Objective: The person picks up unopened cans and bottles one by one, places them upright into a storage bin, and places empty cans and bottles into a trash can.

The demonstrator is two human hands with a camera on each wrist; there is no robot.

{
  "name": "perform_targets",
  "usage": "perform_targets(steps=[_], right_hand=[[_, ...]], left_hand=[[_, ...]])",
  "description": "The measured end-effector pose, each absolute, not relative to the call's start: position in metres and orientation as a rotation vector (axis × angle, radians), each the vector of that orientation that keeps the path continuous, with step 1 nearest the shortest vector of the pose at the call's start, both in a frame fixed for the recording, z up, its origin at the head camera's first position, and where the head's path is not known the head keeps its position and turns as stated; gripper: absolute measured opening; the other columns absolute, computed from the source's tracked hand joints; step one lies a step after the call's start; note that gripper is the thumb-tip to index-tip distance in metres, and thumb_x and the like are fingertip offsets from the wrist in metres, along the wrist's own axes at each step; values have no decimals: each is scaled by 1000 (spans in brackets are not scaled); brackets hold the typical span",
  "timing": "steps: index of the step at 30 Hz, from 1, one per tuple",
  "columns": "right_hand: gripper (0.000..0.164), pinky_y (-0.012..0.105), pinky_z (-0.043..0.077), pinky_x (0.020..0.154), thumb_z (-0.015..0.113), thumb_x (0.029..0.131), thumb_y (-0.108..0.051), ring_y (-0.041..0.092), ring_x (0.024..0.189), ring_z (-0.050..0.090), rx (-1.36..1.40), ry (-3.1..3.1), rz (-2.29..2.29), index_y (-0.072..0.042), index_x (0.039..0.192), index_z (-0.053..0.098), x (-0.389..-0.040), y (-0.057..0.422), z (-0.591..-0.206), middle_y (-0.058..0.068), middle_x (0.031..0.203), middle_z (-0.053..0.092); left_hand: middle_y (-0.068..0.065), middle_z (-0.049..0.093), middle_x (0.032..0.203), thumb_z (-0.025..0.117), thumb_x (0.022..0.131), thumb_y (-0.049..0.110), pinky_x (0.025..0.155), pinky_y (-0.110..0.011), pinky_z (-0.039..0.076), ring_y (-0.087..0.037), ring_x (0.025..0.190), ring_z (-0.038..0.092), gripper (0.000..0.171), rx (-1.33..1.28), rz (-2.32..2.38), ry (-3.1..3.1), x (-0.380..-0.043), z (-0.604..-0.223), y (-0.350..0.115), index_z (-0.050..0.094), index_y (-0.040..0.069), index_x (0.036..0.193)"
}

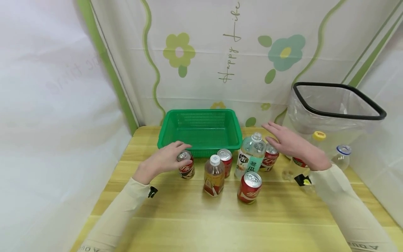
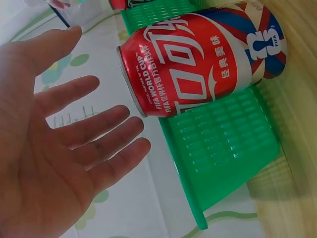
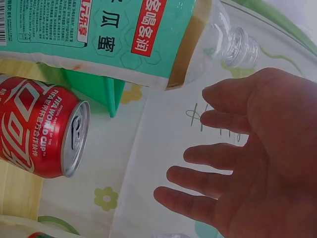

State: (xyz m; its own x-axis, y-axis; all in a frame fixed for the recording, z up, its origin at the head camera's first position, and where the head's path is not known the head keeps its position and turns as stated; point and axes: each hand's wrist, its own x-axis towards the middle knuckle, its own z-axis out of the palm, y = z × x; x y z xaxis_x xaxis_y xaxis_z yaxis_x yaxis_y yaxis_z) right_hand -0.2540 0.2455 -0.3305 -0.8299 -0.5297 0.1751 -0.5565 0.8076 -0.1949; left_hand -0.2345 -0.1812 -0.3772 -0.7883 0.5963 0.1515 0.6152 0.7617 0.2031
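Note:
My left hand [image 1: 165,157] hovers at a red cola can [image 1: 186,170], fingers spread; the left wrist view shows a gap between the fingertips and this can [image 2: 198,59]. Held over the right side, my right hand [image 1: 289,141] has its fingers extended, near a large capless bottle with a green label [image 1: 251,159] and another cola can [image 1: 269,159]. Nothing is in either palm. Between the hands stand a small white-capped bottle of brown drink [image 1: 214,177], a can [image 1: 226,163] behind it, and a can [image 1: 249,189] nearer the front.
A green plastic basket [image 1: 201,153] sits at the back of the wooden table [image 1: 195,224], behind the drinks. To the right stands a bin [image 1: 337,122] with a black rim and clear liner. Before it are a yellow-capped bottle [image 1: 319,136] and a blue-ringed bottle [image 1: 344,150], partly behind my right arm.

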Motion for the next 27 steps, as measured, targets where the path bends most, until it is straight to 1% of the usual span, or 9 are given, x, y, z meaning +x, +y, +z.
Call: perform_targets(steps=[5,11,15,18,23,27], right_hand=[[48,58,28,100,49,96,-19,51,124,33,847,-2936,342,4,137,39,-254,247,-339,35,138,33],[48,58,27,102,47,97,-22,49,125,33,749,-3003,343,3,137,39,-254,253,-347,33,138,34],[50,58,26,102,46,97,-25,49,126,33,764,-3002,357,2,138,38,-255,255,-350,33,139,33],[50,57,26,102,47,97,-24,48,126,33,773,-2997,366,3,138,38,-257,256,-351,32,138,34],[48,57,28,101,49,96,-22,48,124,36,789,-2992,350,5,135,42,-259,256,-355,32,134,40],[48,57,29,101,48,96,-23,48,124,37,793,-3005,347,5,134,43,-260,255,-358,32,134,41]], left_hand=[[-6,55,119,63,85,42,85,-36,48,-20,104,56,50,-1001,-398,-2864,-234,-382,-183,53,17,127],[-4,55,120,63,85,43,85,-36,47,-20,105,54,50,-998,-377,-2870,-236,-389,-182,54,17,126],[-6,55,118,66,83,39,82,-38,49,-23,104,53,46,-1011,-373,-2830,-234,-392,-182,58,15,122],[-6,55,116,66,83,36,79,-37,49,-22,102,52,43,-1024,-373,-2800,-232,-393,-180,60,15,120],[-5,55,116,66,84,35,81,-35,48,-21,102,50,41,-1032,-328,-2786,-235,-394,-178,61,16,120],[-7,55,117,66,85,32,81,-35,48,-22,103,50,41,-1033,-276,-2804,-237,-395,-175,60,15,122]])
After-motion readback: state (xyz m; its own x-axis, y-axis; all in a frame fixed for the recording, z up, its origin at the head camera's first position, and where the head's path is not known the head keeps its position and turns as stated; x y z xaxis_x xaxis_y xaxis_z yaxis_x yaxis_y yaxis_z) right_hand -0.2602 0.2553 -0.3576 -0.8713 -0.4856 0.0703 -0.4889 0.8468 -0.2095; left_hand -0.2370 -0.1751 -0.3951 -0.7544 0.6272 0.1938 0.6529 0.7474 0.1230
